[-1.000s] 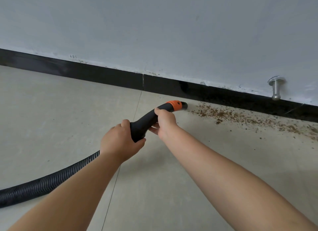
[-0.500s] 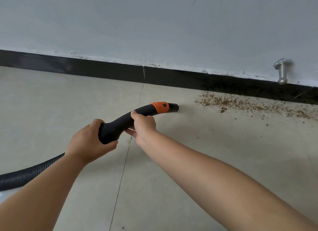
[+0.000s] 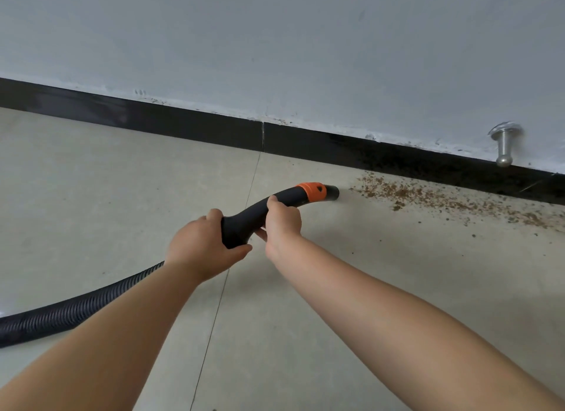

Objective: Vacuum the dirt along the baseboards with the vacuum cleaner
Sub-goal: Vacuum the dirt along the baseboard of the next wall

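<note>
Both my hands hold the black vacuum hose handle (image 3: pixel 250 216), which ends in an orange collar and a short black nozzle (image 3: pixel 331 192). My left hand (image 3: pixel 203 245) grips the thick rear of the handle, where the ribbed hose (image 3: pixel 70 312) begins. My right hand (image 3: pixel 282 224) is closed on the handle further forward. The nozzle mouth sits low over the tile, just left of a strip of brown dirt (image 3: pixel 428 196). That dirt lies along the black baseboard (image 3: pixel 382 156) and runs off to the right.
A metal door stopper (image 3: pixel 504 146) sticks out of the grey wall above the baseboard at the right. The ribbed hose trails across the beige floor tiles to the left edge. A tile joint (image 3: pixel 238 227) runs under my hands.
The nozzle drew back from the dirt half a second ago and has now moved right again, close to the dirt's left end. Both hands kept their grip.
</note>
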A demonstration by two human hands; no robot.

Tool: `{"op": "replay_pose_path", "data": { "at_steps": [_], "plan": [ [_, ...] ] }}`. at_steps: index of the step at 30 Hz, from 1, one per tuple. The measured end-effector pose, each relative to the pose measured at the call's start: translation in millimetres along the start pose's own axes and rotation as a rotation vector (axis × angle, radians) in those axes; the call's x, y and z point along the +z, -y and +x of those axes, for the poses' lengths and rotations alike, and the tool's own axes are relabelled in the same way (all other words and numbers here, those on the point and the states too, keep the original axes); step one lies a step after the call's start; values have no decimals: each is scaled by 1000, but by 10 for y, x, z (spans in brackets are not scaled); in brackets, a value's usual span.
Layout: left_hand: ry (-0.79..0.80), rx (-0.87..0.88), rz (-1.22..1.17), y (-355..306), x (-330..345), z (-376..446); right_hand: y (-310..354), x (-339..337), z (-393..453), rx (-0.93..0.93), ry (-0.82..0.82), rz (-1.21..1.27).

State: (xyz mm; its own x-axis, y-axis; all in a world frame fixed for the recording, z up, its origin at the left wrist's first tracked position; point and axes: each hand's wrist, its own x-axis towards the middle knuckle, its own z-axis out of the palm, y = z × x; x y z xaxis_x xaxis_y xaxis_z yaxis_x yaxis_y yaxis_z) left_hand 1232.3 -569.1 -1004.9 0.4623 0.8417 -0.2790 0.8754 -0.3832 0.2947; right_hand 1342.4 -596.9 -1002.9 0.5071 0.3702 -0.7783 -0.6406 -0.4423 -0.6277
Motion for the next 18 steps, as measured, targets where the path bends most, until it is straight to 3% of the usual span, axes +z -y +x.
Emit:
{"op": "replay_pose_path", "data": {
  "at_steps": [8, 18],
  "plan": [
    [22, 34, -40, -529, 178, 83, 266, -387, 169, 2, -55, 61],
    [44, 49, -106, -742, 311, 141, 326, -576, 235, 4, -123, 109]
  ]
}}
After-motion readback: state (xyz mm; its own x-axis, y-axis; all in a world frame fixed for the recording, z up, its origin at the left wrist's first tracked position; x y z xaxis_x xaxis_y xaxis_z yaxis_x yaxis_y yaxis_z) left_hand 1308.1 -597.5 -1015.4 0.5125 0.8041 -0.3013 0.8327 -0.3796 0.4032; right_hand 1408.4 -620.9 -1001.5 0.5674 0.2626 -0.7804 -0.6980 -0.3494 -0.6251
